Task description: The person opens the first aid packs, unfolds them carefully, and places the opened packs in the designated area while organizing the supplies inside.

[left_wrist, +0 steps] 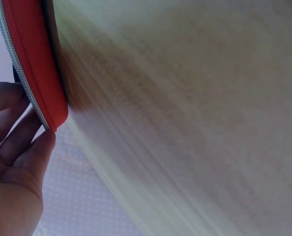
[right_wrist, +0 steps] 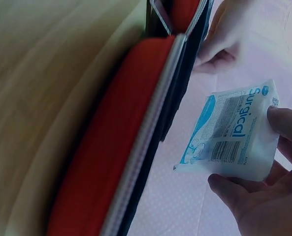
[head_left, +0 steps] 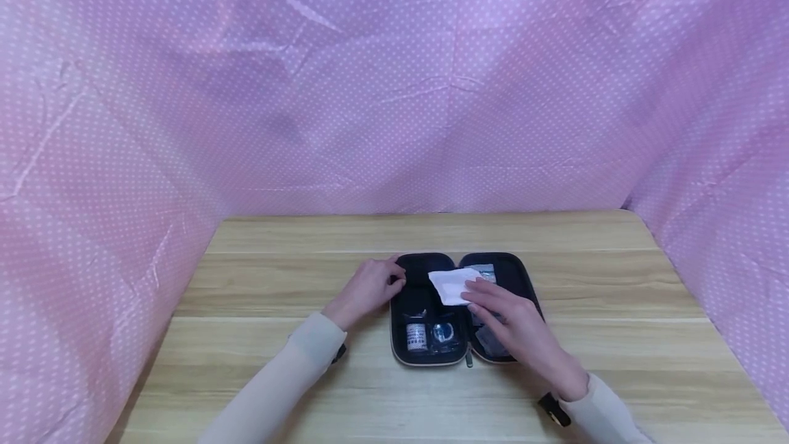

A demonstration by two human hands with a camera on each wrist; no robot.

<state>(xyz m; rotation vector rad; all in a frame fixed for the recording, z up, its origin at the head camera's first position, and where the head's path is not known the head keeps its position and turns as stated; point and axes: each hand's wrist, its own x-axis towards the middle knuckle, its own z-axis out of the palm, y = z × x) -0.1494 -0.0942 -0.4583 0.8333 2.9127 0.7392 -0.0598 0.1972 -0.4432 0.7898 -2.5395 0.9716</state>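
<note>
A zip case [head_left: 425, 364], red outside and black inside, lies opened flat on the table. My left hand [head_left: 370, 288] holds its far left rim, with the thumb at the zip edge [left_wrist: 31, 96] and fingers curled over it. Above the middle of the case, my right hand [head_left: 520, 326] pinches a white packet [head_left: 452, 286] by its right side. In the right wrist view that packet [right_wrist: 224, 132] shows blue print reading "Surgical" and a barcode. A small printed white roll [head_left: 416, 337] and a clear-wrapped round item [head_left: 442, 333] sit in the left half's near pockets.
The right half of the case holds clear plastic packets [head_left: 490, 341], partly hidden under my right hand. A zip pull [head_left: 469, 359] hangs at the near edge between the halves. The wooden table [head_left: 277, 238] ends at a pink dotted cloth [head_left: 370, 122] behind and beside it.
</note>
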